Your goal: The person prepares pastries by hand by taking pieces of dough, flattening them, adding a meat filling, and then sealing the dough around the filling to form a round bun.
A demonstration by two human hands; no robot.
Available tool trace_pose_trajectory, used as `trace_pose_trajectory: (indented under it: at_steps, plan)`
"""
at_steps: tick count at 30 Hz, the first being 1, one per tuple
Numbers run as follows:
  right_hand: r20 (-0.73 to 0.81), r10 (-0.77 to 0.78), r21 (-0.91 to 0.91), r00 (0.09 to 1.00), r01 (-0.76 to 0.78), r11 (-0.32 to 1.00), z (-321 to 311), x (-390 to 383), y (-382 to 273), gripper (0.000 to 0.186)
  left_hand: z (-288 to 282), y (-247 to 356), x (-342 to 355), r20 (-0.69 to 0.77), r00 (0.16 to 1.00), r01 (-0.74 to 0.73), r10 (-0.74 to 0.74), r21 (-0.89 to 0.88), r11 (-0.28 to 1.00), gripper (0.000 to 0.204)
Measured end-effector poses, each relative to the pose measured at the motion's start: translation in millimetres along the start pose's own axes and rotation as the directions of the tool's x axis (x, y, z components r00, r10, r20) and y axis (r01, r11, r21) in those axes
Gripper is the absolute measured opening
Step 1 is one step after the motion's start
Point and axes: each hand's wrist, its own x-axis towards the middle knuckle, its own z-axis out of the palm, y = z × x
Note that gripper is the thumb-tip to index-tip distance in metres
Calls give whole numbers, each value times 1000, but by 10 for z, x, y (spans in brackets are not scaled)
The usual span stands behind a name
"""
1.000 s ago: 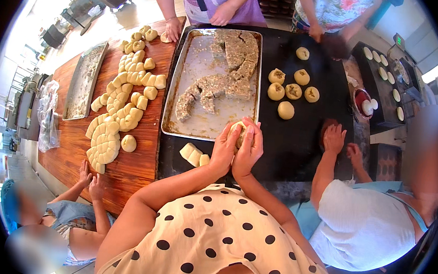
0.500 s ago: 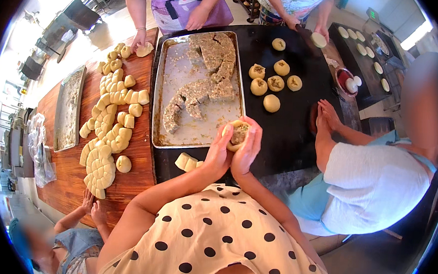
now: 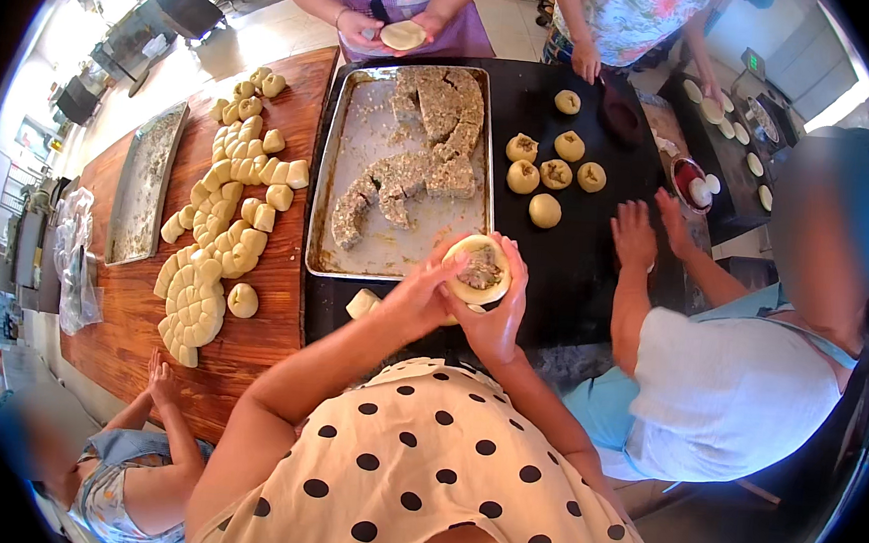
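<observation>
Above the near edge of a metal tray [image 3: 321, 263], a round of pale dough [image 3: 469, 292] with a chunky greyish-brown filling [image 3: 481, 267] in its middle rests between my hands. Its rim stands open around the filling. My left hand [image 3: 419, 292] holds it from the left, thumb at the rim. Cupped under and around the right side is my right hand [image 3: 497, 325]. In the tray lies a broken block of the same crumbly filling [image 3: 434, 112]. A few dough pieces [image 3: 363, 304] sit beside my left wrist, partly hidden by my forearm.
Several filled dough balls [image 3: 545, 212] stand on the black tabletop [image 3: 574, 260]. Many cut dough pieces [image 3: 194, 302] and a second tray [image 3: 146, 194] occupy the wooden board [image 3: 103, 321]. Co-workers stand around: one at right with hands [image 3: 636, 234] on the table, one across holding a flat dough disc [image 3: 402, 36].
My hands have tilted the dough so its filled opening shows more fully. The co-worker across has lifted a dough disc off the board. At far right, another's dough disc has left the table edge.
</observation>
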Motion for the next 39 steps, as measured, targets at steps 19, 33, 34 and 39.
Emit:
trace_pose_trajectory:
  at_steps: [19, 33, 34, 39]
  plan:
    - [325, -212, 175, 922, 161, 971, -391, 166, -332, 98, 113, 231, -443, 14, 995, 84, -95, 340, 937, 56]
    - [306, -73, 187, 949, 16, 982, -352, 121, -307, 106, 228, 100, -454, -42, 999, 15, -4, 254, 967, 56]
    - [282, -94, 168, 955, 48, 985, -350, 137, -330, 102, 270, 121, -457, -44, 999, 32, -20, 284, 958, 57]
    - [167, -194, 135, 967, 172, 976, -369, 177, -405, 78, 343, 199, -451, -22, 1000, 24, -15, 534, 845, 56]
